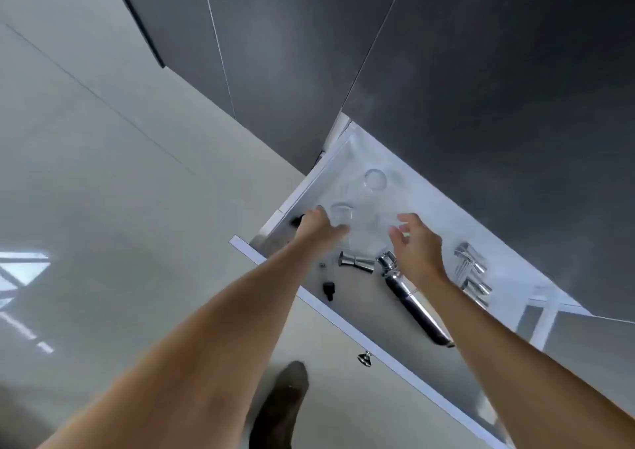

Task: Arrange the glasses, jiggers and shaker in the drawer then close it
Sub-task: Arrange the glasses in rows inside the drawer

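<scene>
I see white drawer [311, 299] pulled out, centre-right of frame. Inside: clear round glasses [375, 179], chrome hourglass jigger [355, 263], polished tubular shaker [410, 299] lying flat, more chrome pieces [470, 271] right. Left hand [318, 228] grasping clear glass [341, 215]. Right hand [417, 242] released, fingers spread above drawer. Knob [365, 358] on front.

Both my arms are stretched forward. My left hand [318, 227] has its fingers curled closed, and my right hand [417, 242], beside it, is half open with spread fingers.
</scene>
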The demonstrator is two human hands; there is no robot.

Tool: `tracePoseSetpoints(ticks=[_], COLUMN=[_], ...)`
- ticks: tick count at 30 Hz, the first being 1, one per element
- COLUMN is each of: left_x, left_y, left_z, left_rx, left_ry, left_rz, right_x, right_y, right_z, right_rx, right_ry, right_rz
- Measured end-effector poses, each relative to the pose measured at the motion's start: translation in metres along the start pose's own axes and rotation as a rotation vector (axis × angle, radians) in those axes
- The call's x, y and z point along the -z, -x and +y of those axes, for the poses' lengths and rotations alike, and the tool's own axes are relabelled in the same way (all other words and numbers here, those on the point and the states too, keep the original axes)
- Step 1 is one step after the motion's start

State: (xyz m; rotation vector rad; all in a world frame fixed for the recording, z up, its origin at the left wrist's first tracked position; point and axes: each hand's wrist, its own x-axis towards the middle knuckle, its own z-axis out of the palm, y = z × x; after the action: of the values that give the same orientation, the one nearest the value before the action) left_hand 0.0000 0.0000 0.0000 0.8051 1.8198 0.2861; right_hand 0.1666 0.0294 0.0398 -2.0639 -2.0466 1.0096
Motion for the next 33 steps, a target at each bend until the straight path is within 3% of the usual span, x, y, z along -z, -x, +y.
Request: tracePoseSetpoints(ticks=[4, 7, 10, 16, 25, 33], left_x=[-0.028, -0.041, -0.035, -0.015, -0.019, -0.019], left_y=[-0.041, -0.062, -0.073, -0.080, -0.085, -0.103], left_z=[-0.004, -0.005, -0.002, -0.003, 0.025, 0.041], left_rx=[0.025, 0.004, -0.005, -0.027, -0.445, -0.555], left_ry=[0.019, -0.039, -0.083, -0.070, -0.058, -0.100], left_rz=[0.049, 0.071, 0.065, 0.171, 0.331, 0.387], right_x=[-0.030, -0.045, -0.053, -0.053, -0.047, -0.046], right_y=[-0.042, -0.067, -0.089, -0.100, -0.101, -0.109], right_z=[-0.011, -0.015, -0.014, -0.001, 0.012, 0.012], right_rx=[0.055, 0.131, 0.212, 0.271, 0.187, 0.101], right_ry=[0.018, 0.051, 0.140, 0.173, 0.044, -0.029], right_rz=[0.091, 0.022, -0.047, 0.033, 0.107, 0.186])
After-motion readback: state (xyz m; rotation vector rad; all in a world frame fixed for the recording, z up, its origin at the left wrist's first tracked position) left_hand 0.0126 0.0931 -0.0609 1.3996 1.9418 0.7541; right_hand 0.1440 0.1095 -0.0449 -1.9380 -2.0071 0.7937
